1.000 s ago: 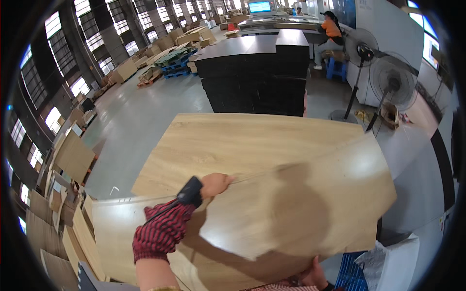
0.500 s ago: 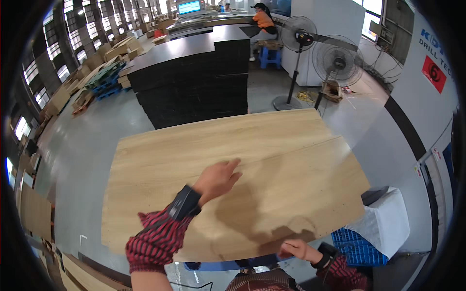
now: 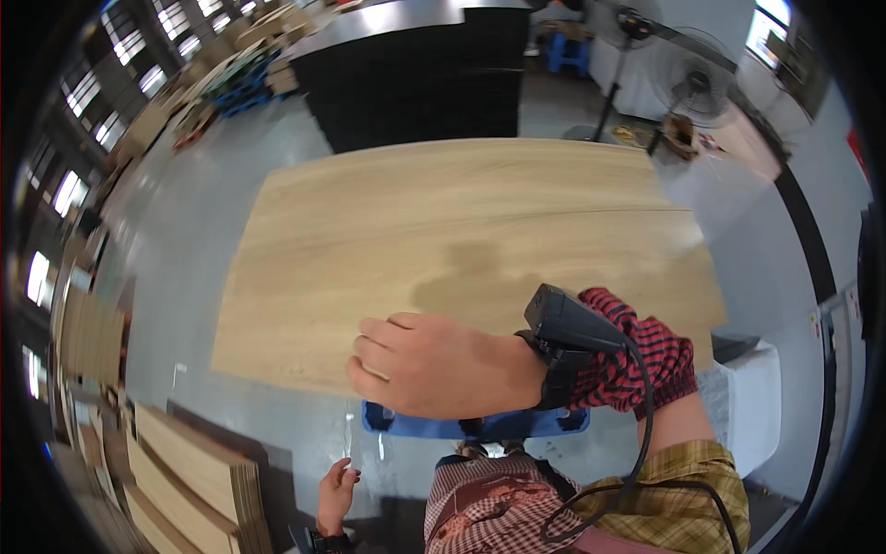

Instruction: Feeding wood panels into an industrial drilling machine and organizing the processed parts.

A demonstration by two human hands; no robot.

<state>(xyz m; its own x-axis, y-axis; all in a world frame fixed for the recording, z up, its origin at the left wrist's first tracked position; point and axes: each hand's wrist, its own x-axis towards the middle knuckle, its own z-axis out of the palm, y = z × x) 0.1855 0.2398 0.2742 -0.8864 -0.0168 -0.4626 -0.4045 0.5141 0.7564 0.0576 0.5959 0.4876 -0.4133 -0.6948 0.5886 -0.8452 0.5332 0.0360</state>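
Note:
A large wood-grain board [image 3: 351, 231] lies flat in front of me, with a thin dark seam [image 3: 637, 211] across its right part. Reaching in from the right, my right hand [image 3: 434, 365] is over the board's near edge, back upward. Its fingers are bent and slightly apart; no object shows in it, though the palm side is hidden. Whether it touches the board I cannot tell. Low on the left, my left hand [image 3: 336, 494] is off the board, fingers loosely apart, holding nothing visible. A blue support [image 3: 480, 427] shows under the near edge.
Stacked wood panels [image 3: 198, 462] stand at lower left, near my left hand. Beyond the board rises a tall black stack [image 3: 415, 88]. Standing fans [image 3: 692, 85] are at the far right. A white sack [image 3: 752, 397] sits right of the board. A black cable [image 3: 646, 415] hangs from my right wrist.
My right hand has swung up and left over the board's near edge. My left hand has withdrawn from above the board to the lower left. The view has tilted downward.

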